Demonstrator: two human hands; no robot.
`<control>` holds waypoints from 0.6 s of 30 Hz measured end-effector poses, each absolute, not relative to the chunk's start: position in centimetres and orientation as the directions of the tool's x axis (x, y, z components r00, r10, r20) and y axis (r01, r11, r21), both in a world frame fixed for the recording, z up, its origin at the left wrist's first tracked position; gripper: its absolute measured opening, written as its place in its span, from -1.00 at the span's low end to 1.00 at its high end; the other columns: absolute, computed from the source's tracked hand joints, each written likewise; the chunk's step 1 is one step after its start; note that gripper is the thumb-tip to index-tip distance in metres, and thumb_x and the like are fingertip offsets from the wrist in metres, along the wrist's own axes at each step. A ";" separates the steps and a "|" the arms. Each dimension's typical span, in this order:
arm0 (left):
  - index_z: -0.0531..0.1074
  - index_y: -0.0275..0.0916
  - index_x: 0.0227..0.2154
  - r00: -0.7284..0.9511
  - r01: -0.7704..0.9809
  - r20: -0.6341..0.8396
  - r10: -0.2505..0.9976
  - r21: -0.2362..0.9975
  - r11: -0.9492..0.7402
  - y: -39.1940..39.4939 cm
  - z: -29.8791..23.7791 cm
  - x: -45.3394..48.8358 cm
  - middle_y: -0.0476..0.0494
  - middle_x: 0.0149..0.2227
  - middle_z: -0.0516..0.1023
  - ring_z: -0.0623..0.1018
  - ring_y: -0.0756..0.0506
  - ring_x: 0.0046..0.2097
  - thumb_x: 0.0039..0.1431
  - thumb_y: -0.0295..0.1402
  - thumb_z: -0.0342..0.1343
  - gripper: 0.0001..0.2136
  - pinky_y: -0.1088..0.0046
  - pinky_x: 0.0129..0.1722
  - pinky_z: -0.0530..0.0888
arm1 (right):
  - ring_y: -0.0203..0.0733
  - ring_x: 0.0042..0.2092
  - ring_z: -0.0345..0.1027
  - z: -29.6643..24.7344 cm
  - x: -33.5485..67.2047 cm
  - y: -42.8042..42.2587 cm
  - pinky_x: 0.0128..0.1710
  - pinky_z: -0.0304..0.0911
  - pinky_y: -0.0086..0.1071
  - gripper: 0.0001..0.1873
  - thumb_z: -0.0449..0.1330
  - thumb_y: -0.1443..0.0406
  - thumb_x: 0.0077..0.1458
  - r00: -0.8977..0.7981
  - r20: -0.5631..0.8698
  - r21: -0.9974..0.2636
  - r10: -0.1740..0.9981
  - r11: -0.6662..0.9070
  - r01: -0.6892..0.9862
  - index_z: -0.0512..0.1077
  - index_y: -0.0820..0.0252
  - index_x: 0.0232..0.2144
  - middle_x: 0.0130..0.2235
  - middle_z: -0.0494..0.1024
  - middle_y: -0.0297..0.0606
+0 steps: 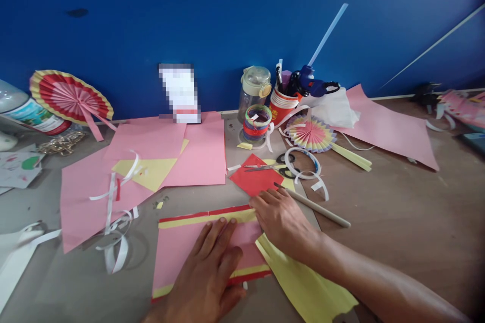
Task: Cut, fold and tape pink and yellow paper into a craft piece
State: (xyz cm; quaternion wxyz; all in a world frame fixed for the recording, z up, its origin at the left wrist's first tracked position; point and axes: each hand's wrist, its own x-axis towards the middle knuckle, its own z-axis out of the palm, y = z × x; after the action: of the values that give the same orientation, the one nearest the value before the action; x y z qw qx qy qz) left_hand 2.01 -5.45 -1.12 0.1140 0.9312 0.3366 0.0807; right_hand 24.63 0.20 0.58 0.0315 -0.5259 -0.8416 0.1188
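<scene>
- Two hands at work on a banded sheet (172, 255), which lies flat on the near part of the table (401, 207): pink middle, yellow and red strips along its far and near edges.
- Left hand (208, 270): palm down on the sheet, fingers extended and slightly apart, gripping nothing.
- Right hand (282, 219): fingers bent down at the sheet's far right corner. Cannot tell whether they pinch the edge or only press.
- Yellow paper (308, 282) under the right forearm, its upper end at the sheet's right side.
- Just beyond the right hand: red paper square (248, 176), scissors (265, 167) with blades across it, tape roll (288, 165) by the handles.
- Pale stick (322, 209), dark-tipped, slanting away right of that hand.
- Farther left: overlapping pink sheets (202, 154), curled white strips (123, 250) on and beside them.
- Back of table: red cup (280, 106) full of tools; small pleated fan (312, 133) in front.
</scene>
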 end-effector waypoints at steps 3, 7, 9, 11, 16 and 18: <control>0.37 -0.20 -0.07 0.763 0.606 0.074 0.642 0.262 -0.751 -5.4 -1.1 2.1 -0.32 0.31 0.13 0.02 -0.32 0.35 0.14 -0.16 0.14 -0.66 0.00 0.21 0.20 | -0.14 -0.33 0.15 0.3 24.6 0.0 -0.28 -0.07 -0.26 -0.84 0.07 0.47 0.06 -0.533 0.022 -0.182 0.846 0.528 0.830 0.34 0.16 -0.48 -0.35 0.39 -0.21; 0.38 -0.21 -0.08 0.758 0.611 0.073 0.649 0.270 -0.744 -5.4 -1.1 2.1 -0.30 0.31 0.12 0.04 -0.30 0.34 0.14 -0.17 0.14 -0.67 0.03 0.23 0.16 | -0.14 -0.30 0.11 0.1 24.8 0.0 -0.30 -0.09 -0.26 -0.85 0.11 0.49 0.04 -0.608 0.051 -0.188 0.793 0.605 0.773 0.33 0.17 -0.49 -0.36 0.37 -0.24; 0.38 -0.22 -0.09 0.761 0.605 0.082 0.644 0.269 -0.749 -5.3 -1.1 2.1 -0.32 0.31 0.12 0.05 -0.30 0.34 0.14 -0.17 0.14 -0.67 0.04 0.23 0.16 | -0.14 -0.29 0.10 0.1 24.9 0.0 -0.30 -0.08 -0.26 -0.86 0.12 0.49 0.04 -0.620 0.056 -0.196 0.783 0.617 0.762 0.33 0.18 -0.48 -0.36 0.37 -0.25; 0.38 -0.22 -0.09 0.767 0.597 0.091 0.635 0.260 -0.759 -5.3 -1.0 2.2 -0.34 0.31 0.12 0.05 -0.30 0.34 0.14 -0.17 0.13 -0.67 0.04 0.22 0.17 | -0.15 -0.29 0.10 0.2 24.9 -0.1 -0.30 -0.07 -0.26 -0.86 0.12 0.49 0.03 -0.622 0.062 -0.205 0.781 0.620 0.757 0.33 0.19 -0.48 -0.37 0.37 -0.25; 0.38 -0.21 -0.09 0.769 0.603 0.079 0.635 0.243 -0.760 -5.2 -1.0 2.1 -0.34 0.31 0.12 0.06 -0.32 0.34 0.13 -0.15 0.14 -0.66 0.02 0.21 0.19 | -0.16 -0.32 0.13 0.2 25.2 -0.1 -0.31 0.00 -0.26 -0.83 0.08 0.52 0.03 -0.599 0.117 -0.301 0.793 0.603 0.739 0.35 0.21 -0.51 -0.39 0.39 -0.23; 0.38 -0.21 -0.09 0.770 0.601 0.083 0.633 0.238 -0.763 -5.2 -1.2 2.0 -0.34 0.31 0.12 0.08 -0.33 0.33 0.13 -0.16 0.14 -0.66 0.02 0.20 0.20 | -0.17 -0.32 0.18 0.4 25.7 0.5 -0.30 0.06 -0.28 -0.80 0.04 0.51 0.08 -0.537 0.179 -0.426 0.824 0.557 0.713 0.40 0.22 -0.46 -0.39 0.41 -0.22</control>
State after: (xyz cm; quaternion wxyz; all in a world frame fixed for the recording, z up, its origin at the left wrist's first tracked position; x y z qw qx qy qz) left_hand 1.98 -5.24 -1.15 0.0990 0.9355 0.3299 0.0794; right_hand 25.72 0.48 0.38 0.1824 -0.4451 -0.8633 0.1526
